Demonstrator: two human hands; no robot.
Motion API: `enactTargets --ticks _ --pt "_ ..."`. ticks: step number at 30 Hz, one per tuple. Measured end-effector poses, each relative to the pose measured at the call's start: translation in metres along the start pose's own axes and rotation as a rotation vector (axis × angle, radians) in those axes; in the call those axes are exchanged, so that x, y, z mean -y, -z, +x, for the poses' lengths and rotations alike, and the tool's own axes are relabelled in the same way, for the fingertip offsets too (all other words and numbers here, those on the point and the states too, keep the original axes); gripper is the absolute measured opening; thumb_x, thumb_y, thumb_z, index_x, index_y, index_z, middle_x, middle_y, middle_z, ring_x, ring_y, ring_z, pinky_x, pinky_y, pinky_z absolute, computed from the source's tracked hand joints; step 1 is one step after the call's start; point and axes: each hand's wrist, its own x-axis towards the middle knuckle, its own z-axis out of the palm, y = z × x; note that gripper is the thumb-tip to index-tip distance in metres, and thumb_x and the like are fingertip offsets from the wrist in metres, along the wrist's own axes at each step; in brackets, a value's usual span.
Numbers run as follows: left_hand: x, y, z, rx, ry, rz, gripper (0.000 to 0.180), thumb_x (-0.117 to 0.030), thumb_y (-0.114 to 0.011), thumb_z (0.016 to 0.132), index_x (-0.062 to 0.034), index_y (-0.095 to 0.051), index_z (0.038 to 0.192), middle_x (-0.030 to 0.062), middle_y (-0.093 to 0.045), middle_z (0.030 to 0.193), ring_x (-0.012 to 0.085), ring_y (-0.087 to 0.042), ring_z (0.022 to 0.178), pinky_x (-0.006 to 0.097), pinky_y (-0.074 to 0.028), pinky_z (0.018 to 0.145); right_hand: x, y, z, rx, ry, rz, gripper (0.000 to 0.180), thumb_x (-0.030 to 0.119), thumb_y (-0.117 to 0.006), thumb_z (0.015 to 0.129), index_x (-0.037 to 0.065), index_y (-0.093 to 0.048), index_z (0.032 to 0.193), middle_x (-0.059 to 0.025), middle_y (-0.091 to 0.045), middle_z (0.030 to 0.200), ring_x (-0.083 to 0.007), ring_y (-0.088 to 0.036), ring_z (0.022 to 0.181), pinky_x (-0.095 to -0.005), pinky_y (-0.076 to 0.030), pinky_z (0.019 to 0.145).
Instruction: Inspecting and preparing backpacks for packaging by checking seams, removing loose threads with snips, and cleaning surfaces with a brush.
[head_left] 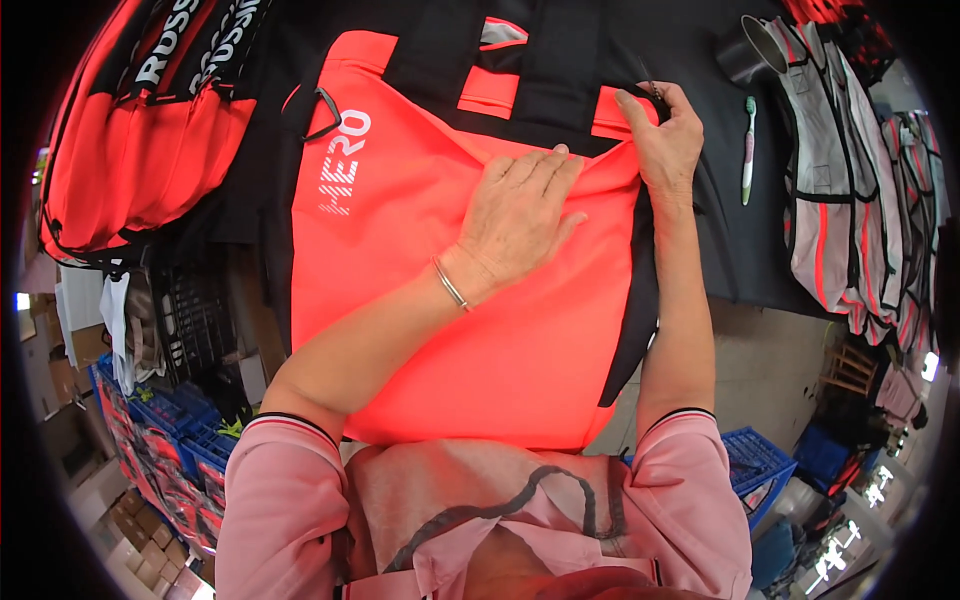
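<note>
A bright red-orange fabric bag (470, 350) with black panels and white lettering lies across the black-covered table and hangs over its near edge. My left hand (520, 215) rests flat on its upper middle, fingers stretched out, beside a crease in the fabric. At the bag's upper right corner, my right hand (665, 140) is closed, with the thumb pressing on the orange edge. A small dark object shows by its curled fingers; its kind is hard to make out. Black straps run up from the bag's top, and a black cord loop (322, 115) sits near the lettering.
Red and black bags (150, 150) are stacked at the left. On the right lie a toothbrush (749, 150), a dark metal cup (750, 52) and grey bags with orange trim (830, 190). Blue crates (755, 462) stand below the table on both sides.
</note>
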Motion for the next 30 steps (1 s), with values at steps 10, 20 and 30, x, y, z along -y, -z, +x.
enactTargets --ticks 10,20,30 --pt "0.050 0.030 0.027 0.026 0.183 -0.130 0.029 -0.027 -0.060 0.093 -0.0104 -0.065 0.115 0.0056 -0.065 0.118 0.0227 -0.061 0.108 0.040 -0.043 0.099 -0.004 -0.004 0.000 -0.026 0.064 -0.043 0.033 0.025 -0.077 0.078 0.000 -0.064 0.096 -0.0099 -0.068 0.088 -0.0218 -0.066 0.082 -0.0312 -0.050 0.078" --pt "0.119 0.072 -0.039 -0.061 -0.207 0.087 0.021 -0.025 -0.067 0.088 -0.0070 -0.060 0.079 0.0063 -0.057 0.073 0.0246 -0.056 0.075 0.034 -0.046 0.083 0.001 -0.003 -0.008 -0.044 0.146 -0.048 0.027 0.019 -0.078 0.079 0.001 -0.065 0.095 -0.0075 -0.066 0.086 -0.0184 -0.064 0.080 -0.0285 -0.049 0.077" --pt "0.136 0.052 -0.009 -0.169 0.379 -0.203 0.019 -0.024 -0.072 0.084 -0.0114 -0.071 0.098 0.0033 -0.066 0.082 0.0220 -0.066 0.077 0.033 -0.052 0.064 0.004 -0.005 -0.008 -0.041 0.166 -0.031 0.025 0.017 -0.077 0.081 0.001 -0.065 0.096 -0.0057 -0.066 0.086 -0.0161 -0.063 0.081 -0.0269 -0.048 0.078"
